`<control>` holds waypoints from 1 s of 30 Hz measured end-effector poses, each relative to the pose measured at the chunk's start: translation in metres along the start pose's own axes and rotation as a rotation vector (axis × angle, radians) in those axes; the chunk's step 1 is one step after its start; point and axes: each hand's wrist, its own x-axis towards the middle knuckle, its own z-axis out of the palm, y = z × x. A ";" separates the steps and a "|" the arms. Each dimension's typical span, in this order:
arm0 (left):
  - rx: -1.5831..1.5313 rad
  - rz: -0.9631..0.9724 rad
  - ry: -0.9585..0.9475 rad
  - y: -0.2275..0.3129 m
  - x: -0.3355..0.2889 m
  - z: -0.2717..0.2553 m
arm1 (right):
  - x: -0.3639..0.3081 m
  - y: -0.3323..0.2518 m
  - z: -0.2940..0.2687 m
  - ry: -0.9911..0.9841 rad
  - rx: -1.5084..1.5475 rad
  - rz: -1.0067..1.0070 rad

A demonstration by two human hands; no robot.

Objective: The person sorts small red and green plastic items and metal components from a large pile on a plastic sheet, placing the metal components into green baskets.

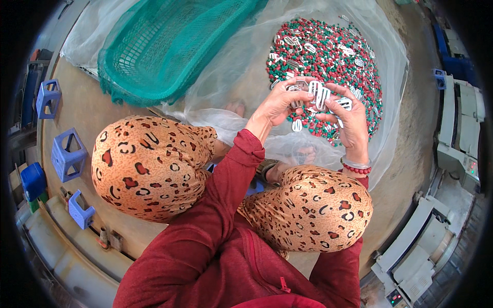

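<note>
1. The left hand [281,102], in the upper middle of the frame, has its fingers curled together around a few white plastic clips [319,95].
2. The right hand [350,119], just to the right of it, is closed on the same bunch of white plastic clips from the other side; a red bead bracelet [356,168] sits at its wrist.
3. Directly behind and below both hands lies a heap of small red and green pieces [328,56] mixed with more white clips, in the upper right of the frame.
4. The heap rests on a sheet of clear plastic [226,77] spread on the floor.
5. A green mesh net [169,46] lies on the sheet at the upper left.
6. Leopard-print knees [149,164] fill the centre, with red sleeves [215,215] coming from the lower edge.
7. Blue plastic stools [67,154] stand along the left edge; grey machines [426,246] line the right.
</note>
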 end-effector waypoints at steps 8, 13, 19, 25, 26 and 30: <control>-0.062 0.018 0.034 0.004 -0.003 -0.004 | -0.002 -0.010 0.004 0.054 -0.086 0.004; 0.022 -0.056 0.197 0.001 0.001 -0.013 | -0.003 -0.012 0.003 0.078 -0.107 -0.013; 0.101 -0.189 0.450 -0.029 0.005 -0.054 | -0.002 -0.010 -0.004 0.097 -0.072 -0.014; 0.068 -0.161 0.511 -0.037 0.010 -0.073 | 0.003 0.002 -0.003 0.059 0.118 0.026; 0.102 -0.154 0.515 -0.036 0.012 -0.075 | 0.004 0.005 -0.004 0.057 0.132 0.029; 0.845 -0.194 0.564 -0.025 0.011 -0.060 | 0.008 0.015 -0.008 0.068 0.139 0.013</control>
